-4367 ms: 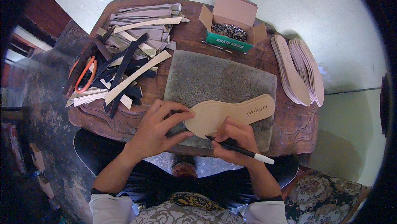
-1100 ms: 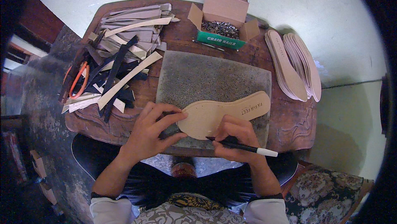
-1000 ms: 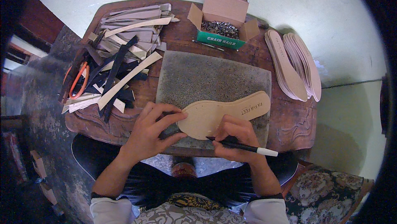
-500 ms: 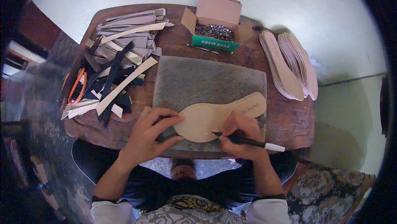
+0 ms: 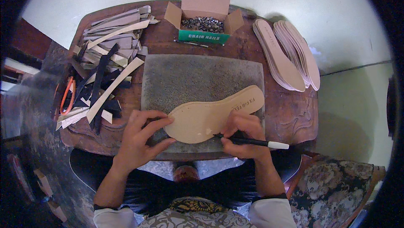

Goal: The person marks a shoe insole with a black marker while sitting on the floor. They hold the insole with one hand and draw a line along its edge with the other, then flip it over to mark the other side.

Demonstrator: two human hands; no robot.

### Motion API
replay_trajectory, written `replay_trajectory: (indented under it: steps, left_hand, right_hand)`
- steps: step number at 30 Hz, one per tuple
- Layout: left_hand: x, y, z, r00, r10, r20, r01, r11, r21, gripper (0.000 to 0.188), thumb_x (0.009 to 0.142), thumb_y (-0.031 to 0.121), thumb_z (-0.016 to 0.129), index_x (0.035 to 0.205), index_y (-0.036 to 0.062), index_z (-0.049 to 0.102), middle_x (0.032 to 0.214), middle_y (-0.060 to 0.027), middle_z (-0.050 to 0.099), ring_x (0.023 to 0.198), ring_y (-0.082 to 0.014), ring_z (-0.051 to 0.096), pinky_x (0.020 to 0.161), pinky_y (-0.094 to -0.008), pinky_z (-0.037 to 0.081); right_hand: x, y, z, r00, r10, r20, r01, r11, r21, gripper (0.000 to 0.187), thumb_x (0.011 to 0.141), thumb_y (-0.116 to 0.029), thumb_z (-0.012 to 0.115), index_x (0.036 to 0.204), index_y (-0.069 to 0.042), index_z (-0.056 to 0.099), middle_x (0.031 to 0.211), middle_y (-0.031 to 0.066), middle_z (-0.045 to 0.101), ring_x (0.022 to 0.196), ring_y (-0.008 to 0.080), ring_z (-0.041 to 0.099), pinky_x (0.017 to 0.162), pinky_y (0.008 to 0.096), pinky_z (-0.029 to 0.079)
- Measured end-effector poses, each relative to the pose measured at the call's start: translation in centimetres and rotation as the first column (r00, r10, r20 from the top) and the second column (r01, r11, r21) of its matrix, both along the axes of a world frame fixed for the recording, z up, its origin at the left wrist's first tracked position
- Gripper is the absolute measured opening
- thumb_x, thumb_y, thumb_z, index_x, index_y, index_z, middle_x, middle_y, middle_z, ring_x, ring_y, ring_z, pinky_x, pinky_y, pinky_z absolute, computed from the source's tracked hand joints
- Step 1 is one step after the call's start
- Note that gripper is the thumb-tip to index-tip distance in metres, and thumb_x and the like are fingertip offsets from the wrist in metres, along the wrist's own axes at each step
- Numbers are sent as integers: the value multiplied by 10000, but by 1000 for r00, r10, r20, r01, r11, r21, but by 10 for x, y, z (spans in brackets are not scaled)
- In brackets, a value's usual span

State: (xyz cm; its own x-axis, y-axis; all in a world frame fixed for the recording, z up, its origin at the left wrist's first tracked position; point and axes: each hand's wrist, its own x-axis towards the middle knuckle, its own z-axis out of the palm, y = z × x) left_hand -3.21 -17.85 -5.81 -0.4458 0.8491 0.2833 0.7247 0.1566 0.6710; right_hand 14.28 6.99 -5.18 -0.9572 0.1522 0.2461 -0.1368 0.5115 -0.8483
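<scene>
A tan shoe insole point(image 5: 191, 118) lies on a grey rectangular slab point(image 5: 198, 74), its broad toe end to the left and its heel pointing up to the right. A second edge shows along the heel, as if another piece lies beneath. My left hand point(image 5: 141, 137) steadies the toe end, with index fingertip and thumb at its rim and the other fingers curled. In my right hand point(image 5: 244, 129) is a black marker pen point(image 5: 246, 141) with a white end. Its tip meets the insole's near edge, and that hand covers part of the insole's middle.
Grey and tan offcut strips point(image 5: 120, 24) heap at the left of the wooden table point(image 5: 290, 116), with black strips point(image 5: 101, 74) and an orange-handled tool point(image 5: 67, 95) nearer. An open green box of nails point(image 5: 204, 36) stands at the back. Stacked insoles point(image 5: 280, 57) lie at the right.
The whole view has shifted, so the table's things sit slightly further left and higher. The pen tip stays near the same edge of the insole; both hands keep their grip.
</scene>
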Motion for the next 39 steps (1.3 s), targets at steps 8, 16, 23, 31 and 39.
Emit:
replay_trajectory:
  steps: [8,16,23,31,39]
  left_hand:
    - [0,0,1,1000,8,2,-8,1000,3,513,696,184,871,1175,114,703,1154,-76,636,984,-288,564,848,-391,466]
    - [0,0,1,1000,11,-2,-11,1000,-1,509,695,185,871,1170,115,702,1154,-77,634,996,-292,568,861,-394,467]
    - [0,-1,1,1000,9,-1,-9,1000,-6,509,697,188,868,1172,115,703,1157,-77,634,1007,-291,566,867,-390,469]
    - [0,0,2,1000,8,2,-8,1000,-14,516,698,194,867,1180,116,702,1156,-73,636,1010,-288,566,870,-393,470]
    - [1,1,2,1000,9,-4,-9,1000,-8,516,693,187,869,1176,116,703,1151,-76,639,1008,-289,571,868,-396,474]
  right_hand:
    - [-1,-3,3,1000,-14,21,15,999,-40,190,618,-6,745,689,-32,571,720,101,625,660,222,650,584,321,495]
    - [-2,-2,2,1000,-10,9,10,1000,0,198,605,-13,746,689,-29,568,717,105,622,657,231,650,584,324,496]
    - [-2,-3,2,1000,-13,19,13,1000,-29,196,607,-9,743,692,-29,566,725,106,621,670,231,654,591,323,498]
    - [-3,-5,3,1000,-21,19,22,999,-32,198,611,-8,741,684,-29,558,726,101,622,664,227,653,594,319,496]
    - [-4,-5,6,999,-27,22,27,1000,-10,203,612,-17,740,677,-34,548,713,96,620,651,228,646,580,324,483]
